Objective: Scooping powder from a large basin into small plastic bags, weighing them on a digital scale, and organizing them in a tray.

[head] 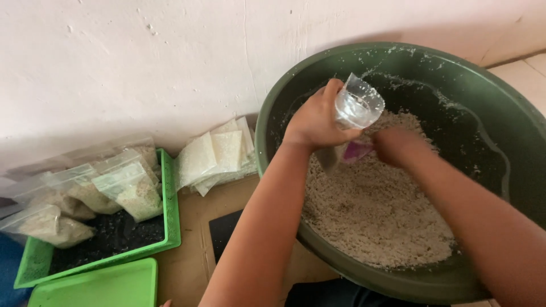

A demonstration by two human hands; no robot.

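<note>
Left hand clenched on clear bag, mouth toward 1 o'clock; right hand at 4 o'clock, blurred, grip indeterminate

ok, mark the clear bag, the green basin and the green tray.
clear bag (pixel 358 108), head view, open mouth of the bag
green basin (pixel 284 96), head view, left rim
green tray (pixel 169 204), head view, right wall

Clear glossy plastic bag (crinkled)

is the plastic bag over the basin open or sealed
Open. The clear plastic bag, held by the left hand over the green basin, has its mouth spread wide into a ring at the top.
</note>
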